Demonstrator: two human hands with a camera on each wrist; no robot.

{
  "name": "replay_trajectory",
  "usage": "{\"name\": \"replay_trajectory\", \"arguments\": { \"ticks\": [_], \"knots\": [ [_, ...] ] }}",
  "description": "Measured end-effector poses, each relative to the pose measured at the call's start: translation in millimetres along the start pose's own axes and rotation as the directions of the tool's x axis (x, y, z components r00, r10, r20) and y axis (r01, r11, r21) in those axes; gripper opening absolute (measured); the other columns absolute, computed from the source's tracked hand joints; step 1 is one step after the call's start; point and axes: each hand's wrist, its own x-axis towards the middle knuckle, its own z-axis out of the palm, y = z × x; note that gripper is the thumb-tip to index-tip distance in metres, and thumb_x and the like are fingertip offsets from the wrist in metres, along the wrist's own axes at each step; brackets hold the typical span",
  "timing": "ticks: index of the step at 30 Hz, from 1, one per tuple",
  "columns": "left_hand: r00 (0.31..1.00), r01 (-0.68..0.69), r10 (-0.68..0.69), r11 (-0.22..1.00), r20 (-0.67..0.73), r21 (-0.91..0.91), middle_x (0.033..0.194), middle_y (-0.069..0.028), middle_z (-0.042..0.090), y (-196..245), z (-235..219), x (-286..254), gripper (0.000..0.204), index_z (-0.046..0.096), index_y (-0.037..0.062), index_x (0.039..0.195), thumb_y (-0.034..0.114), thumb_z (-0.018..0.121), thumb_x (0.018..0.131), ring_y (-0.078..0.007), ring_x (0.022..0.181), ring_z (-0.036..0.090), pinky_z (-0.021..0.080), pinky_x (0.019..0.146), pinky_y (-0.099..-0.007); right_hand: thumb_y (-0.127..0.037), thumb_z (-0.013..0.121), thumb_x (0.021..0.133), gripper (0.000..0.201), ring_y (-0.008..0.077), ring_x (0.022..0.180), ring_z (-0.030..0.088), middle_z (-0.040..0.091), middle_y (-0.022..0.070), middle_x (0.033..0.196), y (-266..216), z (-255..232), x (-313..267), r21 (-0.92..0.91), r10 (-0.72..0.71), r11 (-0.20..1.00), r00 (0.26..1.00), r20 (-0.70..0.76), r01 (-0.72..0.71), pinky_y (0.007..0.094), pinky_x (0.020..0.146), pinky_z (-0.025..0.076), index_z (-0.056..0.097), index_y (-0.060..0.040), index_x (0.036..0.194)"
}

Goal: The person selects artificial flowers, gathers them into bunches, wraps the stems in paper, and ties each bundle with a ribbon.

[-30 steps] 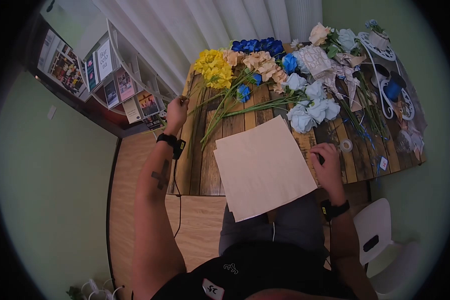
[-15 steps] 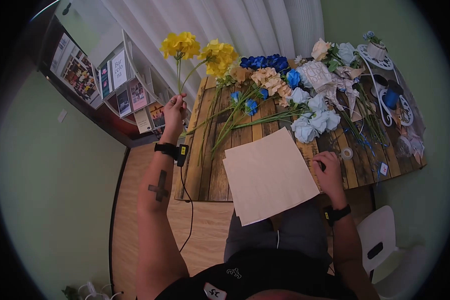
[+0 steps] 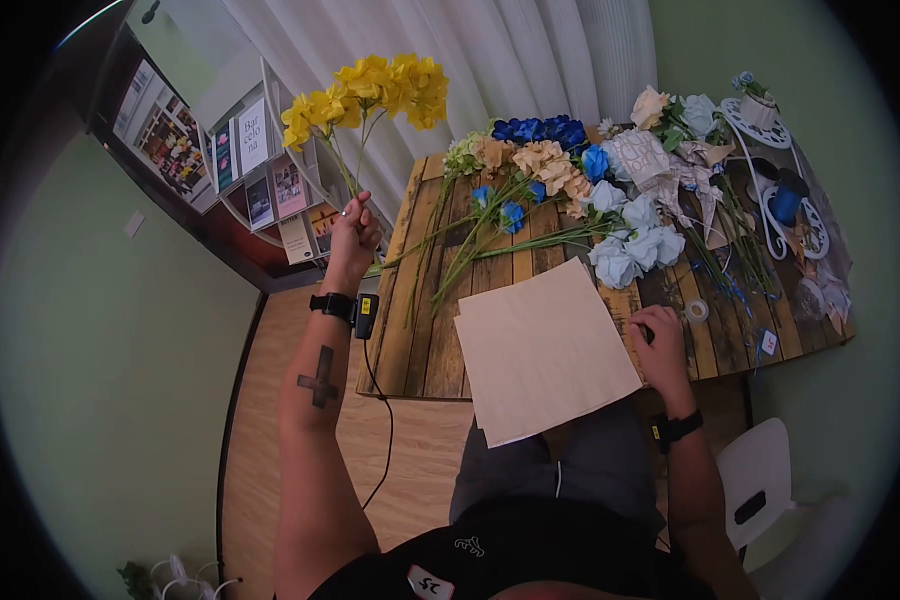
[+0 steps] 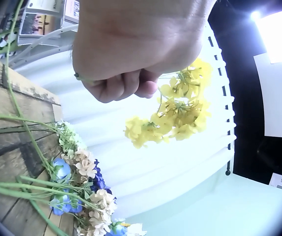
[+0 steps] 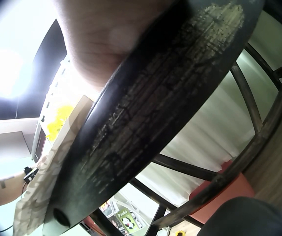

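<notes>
Yellow flowers [image 3: 370, 92] raised in left hand [image 3: 348, 248]

Left fingers [image 4: 115, 87] curled round the stems [image 3: 353, 178]; blooms above, before bookshelf and white curtain [image 3: 530, 60]. Right hand [image 3: 662, 348] rests at counter [image 3: 430, 365] edge, fingers loosely bent, just beside brown paper sheets [image 3: 550, 355]. Tape roll [image 3: 697, 311] near. Farther out: pale-blue roses [image 3: 620, 262], peach blossoms [image 3: 542, 160].

Planked in light and dark browns, as a worktop [image 3: 410, 370]. Laid toward the near edge and jutting past it: beige paper sheets [image 3: 548, 355]. To their right, lying flat, a roll of tape [image 3: 706, 311]. Strewn across the far side: peach flowers [image 3: 552, 170], deep blue flowers [image 3: 540, 132], pale green flowers [image 3: 463, 157] and pale blue roses [image 3: 635, 250], with stems trailing leftward or nearward. Toward the right end, a wrapped bouquet [image 3: 642, 158].
</notes>
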Motion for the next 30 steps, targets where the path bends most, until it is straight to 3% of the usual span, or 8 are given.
{"name": "replay_trajectory", "arguments": {
  "ticks": [2, 9, 12, 17, 22, 24, 25, 30],
  "knots": [
    [0.997, 0.011, -0.008, 0.999, -0.082, 0.047, 0.072, 0.0045, 0.046, -2, 0, -1, 0.026, 0.057, 0.009, 0.124, 0.027, 0.046, 0.109, -0.0074, 0.054, 0.029, 0.023, 0.049, -0.024, -0.006, 0.069, 0.085, 0.009, 0.0309, 0.097, 0.059, 0.065, 0.0112, 0.096, 1, 1, 1, -0.009, 0.001, 1.0, 1.0, 0.003, -0.001, 0.0406, 0.087, 0.049, 0.068, 0.0013, 0.089],
    [0.991, 0.038, -0.016, 0.986, -0.131, 0.164, 0.07, 0.0049, 0.048, -31, -23, 19, 0.023, 0.061, 0.0089, 0.121, 0.024, 0.049, 0.108, -0.0054, 0.051, 0.03, 0.022, 0.045, -0.0224, -0.006, 0.068, 0.086, 0.008, 0.0309, 0.099, 0.059, 0.065, 0.0111, 0.097, 0, 0, 3, -0.016, 0.008, 1.0, 1.0, 0.022, -0.008, 0.0409, 0.089, 0.047, 0.068, 0.0004, 0.091],
    [0.972, 0.077, -0.016, 0.963, -0.234, 0.258, 0.069, 0.005, 0.051, -46, -21, 27, 0.022, 0.065, 0.0082, 0.118, 0.022, 0.052, 0.106, -0.0045, 0.049, 0.033, 0.022, 0.043, -0.0223, -0.006, 0.067, 0.086, 0.008, 0.0308, 0.1, 0.059, 0.065, 0.0112, 0.098, -1, 0, 4, -0.015, 0.025, 1.0, 0.999, 0.033, -0.024, 0.0405, 0.091, 0.046, 0.068, 0.0, 0.092],
    [0.906, 0.039, 0.135, 0.917, -0.401, 0.397, 0.07, 0.005, 0.055, -67, -23, 64, 0.02, 0.069, 0.0075, 0.112, 0.022, 0.056, 0.104, -0.0035, 0.049, 0.038, 0.023, 0.043, -0.0223, -0.005, 0.067, 0.086, 0.008, 0.0305, 0.1, 0.058, 0.065, 0.0112, 0.099, -4, 1, 8, -0.031, 0.052, 0.998, 0.998, 0.043, -0.051, 0.0401, 0.091, 0.045, 0.068, 0.0, 0.091],
    [0.923, -0.067, 0.229, 0.888, -0.31, 0.456, 0.071, 0.0056, 0.055, -77, -25, 102, 0.022, 0.071, 0.0079, 0.11, 0.024, 0.057, 0.105, -0.0026, 0.052, 0.038, 0.025, 0.046, -0.0209, -0.006, 0.068, 0.085, 0.007, 0.0302, 0.097, 0.058, 0.064, 0.0105, 0.096, -4, 3, 16, -0.036, 0.088, 0.996, 0.995, 0.042, -0.087, 0.041, 0.087, 0.046, 0.067, 0.0, 0.089],
    [0.91, -0.121, 0.287, 0.874, -0.298, 0.47, 0.073, 0.0055, 0.056, -80, 3, 107, 0.022, 0.071, 0.0066, 0.111, 0.024, 0.058, 0.104, -0.0022, 0.052, 0.038, 0.025, 0.047, -0.0205, -0.006, 0.068, 0.085, 0.006, 0.0302, 0.097, 0.058, 0.064, 0.0104, 0.096, -4, 4, 17, -0.052, 0.101, 0.994, 0.994, 0.039, -0.099, 0.0413, 0.088, 0.045, 0.067, -0.0005, 0.088],
    [0.924, -0.189, 0.324, 0.848, -0.204, 0.495, 0.075, 0.0048, 0.057, -82, 15, 109, 0.023, 0.071, 0.005, 0.112, 0.023, 0.059, 0.104, -0.0023, 0.055, 0.039, 0.028, 0.05, -0.0203, -0.006, 0.068, 0.085, 0.006, 0.0302, 0.097, 0.058, 0.064, 0.0103, 0.095, -4, 3, 18, -0.061, 0.101, 0.993, 0.994, 0.038, -0.098, 0.0415, 0.088, 0.045, 0.067, -0.001, 0.088],
    [0.954, -0.255, 0.3, 0.795, 0.009, 0.551, 0.078, 0.0041, 0.057, -105, 91, 112, 0.023, 0.066, 0.0055, 0.12, 0.02, 0.057, 0.104, -0.0014, 0.057, 0.04, 0.028, 0.05, -0.0199, -0.007, 0.068, 0.086, 0.006, 0.0301, 0.097, 0.058, 0.064, 0.0099, 0.095, -1, 6, 19, -0.081, 0.102, 0.992, 0.994, 0.024, -0.1, 0.042, 0.089, 0.044, 0.067, -0.0019, 0.088]
  ]
}}
